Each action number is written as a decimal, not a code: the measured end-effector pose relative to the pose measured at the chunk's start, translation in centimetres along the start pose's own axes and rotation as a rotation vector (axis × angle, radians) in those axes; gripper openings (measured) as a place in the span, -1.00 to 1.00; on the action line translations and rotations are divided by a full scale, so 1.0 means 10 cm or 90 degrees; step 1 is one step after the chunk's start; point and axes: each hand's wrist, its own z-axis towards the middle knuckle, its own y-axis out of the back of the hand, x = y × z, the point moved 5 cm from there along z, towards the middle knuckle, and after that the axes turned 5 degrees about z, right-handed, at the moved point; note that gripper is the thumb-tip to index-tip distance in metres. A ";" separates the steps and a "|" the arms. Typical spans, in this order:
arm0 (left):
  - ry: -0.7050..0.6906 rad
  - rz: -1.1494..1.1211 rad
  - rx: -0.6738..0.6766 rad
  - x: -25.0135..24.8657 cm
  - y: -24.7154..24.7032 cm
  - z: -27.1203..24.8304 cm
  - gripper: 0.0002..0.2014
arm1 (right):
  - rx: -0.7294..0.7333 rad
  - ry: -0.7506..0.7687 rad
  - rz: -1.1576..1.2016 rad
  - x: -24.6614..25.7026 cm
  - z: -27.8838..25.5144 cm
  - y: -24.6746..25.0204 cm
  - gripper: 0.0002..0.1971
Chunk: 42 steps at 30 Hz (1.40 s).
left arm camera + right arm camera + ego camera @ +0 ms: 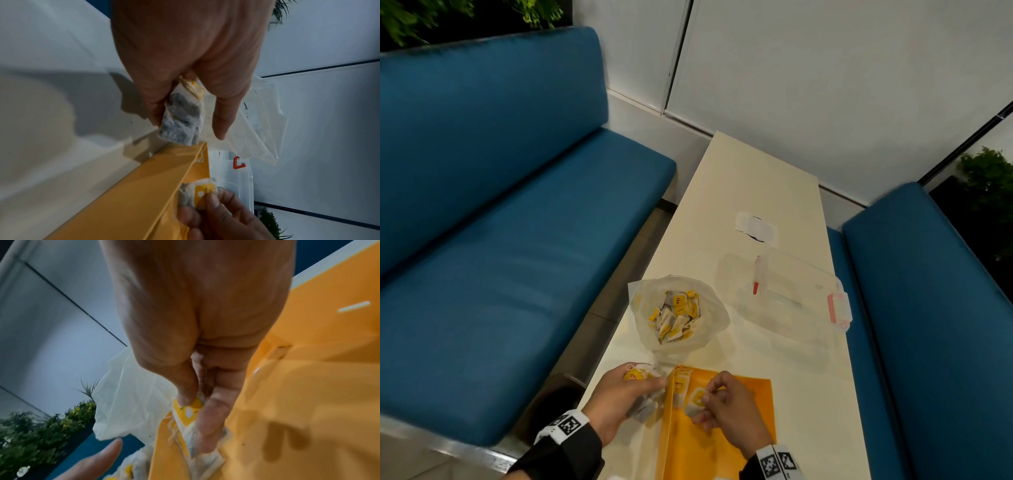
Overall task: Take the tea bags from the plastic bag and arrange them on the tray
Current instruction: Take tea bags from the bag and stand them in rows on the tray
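An open clear plastic bag (709, 310) full of tea bags (678, 317) with yellow tags stands mid-table. Just in front of it lies the orange tray (743, 425). My left hand (619, 397) grips a bunch of tea bags (183, 116) at the tray's left rim (144, 186). My right hand (726, 407) pinches one tea bag (189, 412) by its yellow tag over the tray's far left corner. Another tea bag (680, 385) lies on the tray beside it.
A clear lidded box (791, 294) with pink clasps stands at the table's right side, a white paper slip (756, 228) beyond it. Blue benches (500, 240) flank the narrow cream table (808, 394). The wall closes the far end.
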 end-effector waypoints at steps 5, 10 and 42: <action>-0.011 0.052 -0.011 0.02 -0.03 0.02 -0.43 | 0.027 -0.057 -0.070 -0.08 0.04 -0.16 -0.89; -0.040 0.127 -0.052 0.08 -0.05 0.03 -0.40 | 0.032 -0.083 -0.096 -0.09 0.10 -0.32 -0.91; 0.077 -0.059 -0.030 0.04 -0.04 -0.08 -0.53 | -0.160 0.017 -0.136 0.00 0.09 -0.28 -0.88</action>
